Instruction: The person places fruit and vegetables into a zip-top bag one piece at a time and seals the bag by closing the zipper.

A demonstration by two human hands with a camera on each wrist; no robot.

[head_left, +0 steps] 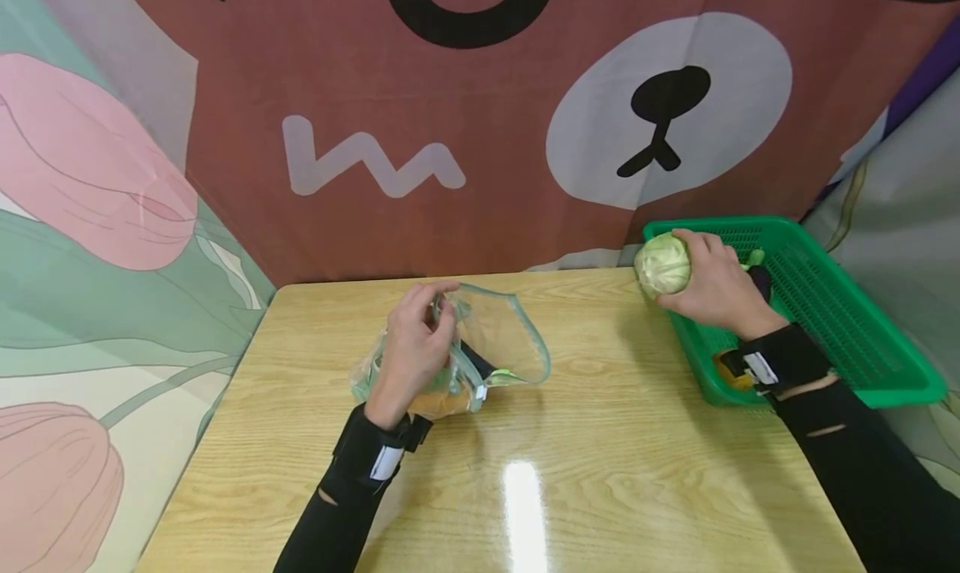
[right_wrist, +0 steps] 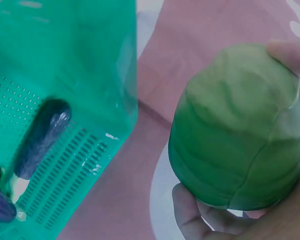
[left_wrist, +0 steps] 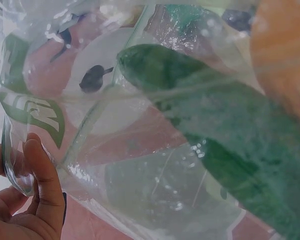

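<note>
My right hand [head_left: 716, 285] grips a pale green cabbage [head_left: 662, 266] at the near-left rim of the green plastic basket [head_left: 918, 381]. In the right wrist view the cabbage [right_wrist: 240, 130] fills the space between thumb and fingers. On the left, my left hand [head_left: 416, 339] pinches the edge of a clear bag [head_left: 517, 331] with green trim, its mouth spread toward the right. Through the plastic, the left wrist view shows a long dark green vegetable, like a cucumber [left_wrist: 190, 100], and a rounded orange thing [left_wrist: 285, 55] whose kind I cannot tell.
Inside the basket lie a dark eggplant [right_wrist: 45, 140], a smaller purple vegetable [right_wrist: 1, 205] and something yellow [head_left: 735, 379], partly hidden by the right wrist. A wooden table [head_left: 585, 464] carries bag and basket. A printed cloth [head_left: 337, 231] hangs behind its far edge.
</note>
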